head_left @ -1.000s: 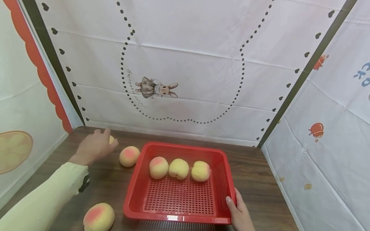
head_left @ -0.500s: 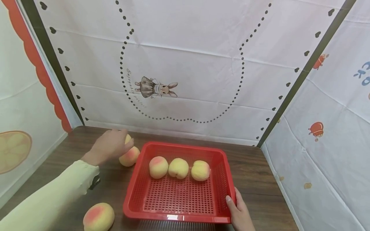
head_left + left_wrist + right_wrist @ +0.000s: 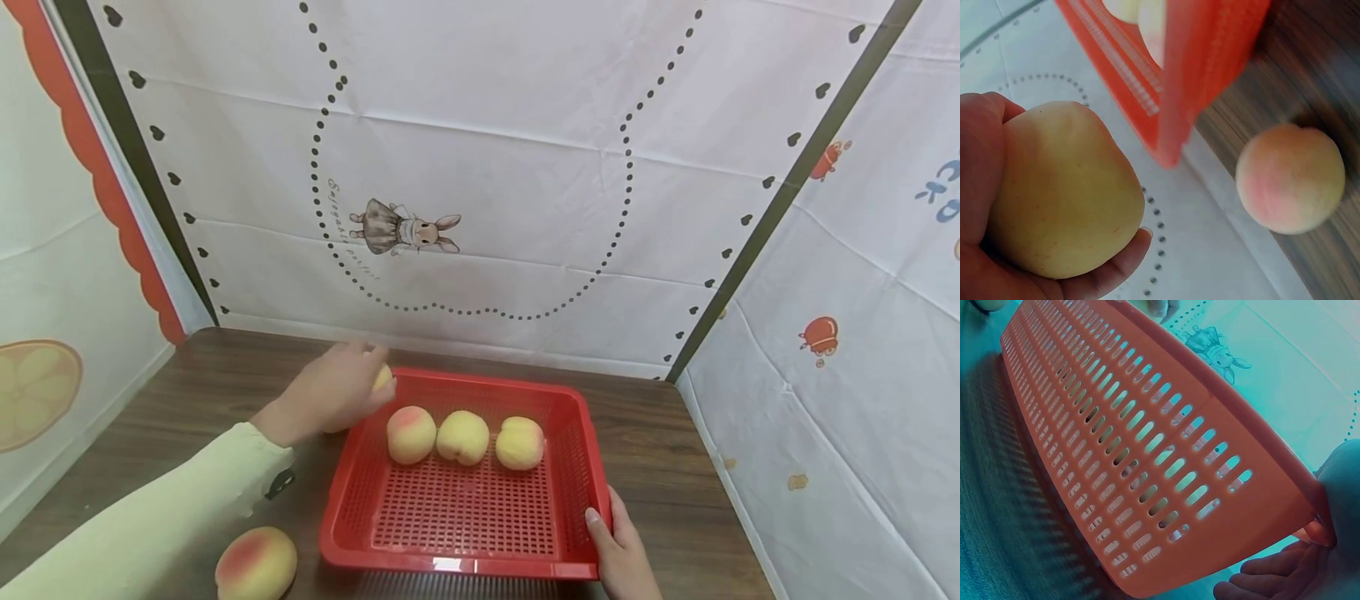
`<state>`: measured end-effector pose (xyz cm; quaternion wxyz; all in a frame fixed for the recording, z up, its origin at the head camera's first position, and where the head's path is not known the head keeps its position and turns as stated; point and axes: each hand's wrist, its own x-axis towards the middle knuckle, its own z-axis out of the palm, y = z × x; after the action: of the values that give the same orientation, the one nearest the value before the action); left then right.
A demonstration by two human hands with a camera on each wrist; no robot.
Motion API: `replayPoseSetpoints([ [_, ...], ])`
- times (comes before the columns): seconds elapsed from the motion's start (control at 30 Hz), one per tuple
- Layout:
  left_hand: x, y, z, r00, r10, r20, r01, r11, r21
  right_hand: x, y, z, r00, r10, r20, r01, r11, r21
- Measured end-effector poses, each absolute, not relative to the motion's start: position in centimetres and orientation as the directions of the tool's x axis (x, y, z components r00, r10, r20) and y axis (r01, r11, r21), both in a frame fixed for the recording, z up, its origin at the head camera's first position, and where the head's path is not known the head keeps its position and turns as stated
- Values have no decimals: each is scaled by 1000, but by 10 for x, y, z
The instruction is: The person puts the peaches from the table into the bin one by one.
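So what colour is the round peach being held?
The round peach looks mostly yellow with reddish specks; best in the left wrist view.

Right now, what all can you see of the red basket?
The basket looks like plastic: red, rectangular, rounded corners, slotted walls and base, solid glossy rim. It is open side up at the dark wood table; whether its base lies fully flat I can't tell. Three peaches sit inside in a row toward its far wall. The right grip holds its right side by the near corner, thumb over the rim. The left grip overlaps its far left corner in the head view; contact is unclear.
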<state>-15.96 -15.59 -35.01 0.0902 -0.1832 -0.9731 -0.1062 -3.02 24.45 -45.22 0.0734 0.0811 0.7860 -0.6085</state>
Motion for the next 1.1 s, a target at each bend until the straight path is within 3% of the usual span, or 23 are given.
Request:
replayPoseSetpoints([
  [0.5,-139,-122,-354,-796,516,316,557,829,49,-29,244,-451,-979,30,-202,203,242,-949],
  [0.9,-125,-102,-351,-818,555,149,574,803,161,-29,243,-451,-979,32,-201,203,242,-949],
  [1.1,-119,-97,-351,-752,633,183,658,737,153,-28,243,-451,-980,28,-198,199,239,-951],
])
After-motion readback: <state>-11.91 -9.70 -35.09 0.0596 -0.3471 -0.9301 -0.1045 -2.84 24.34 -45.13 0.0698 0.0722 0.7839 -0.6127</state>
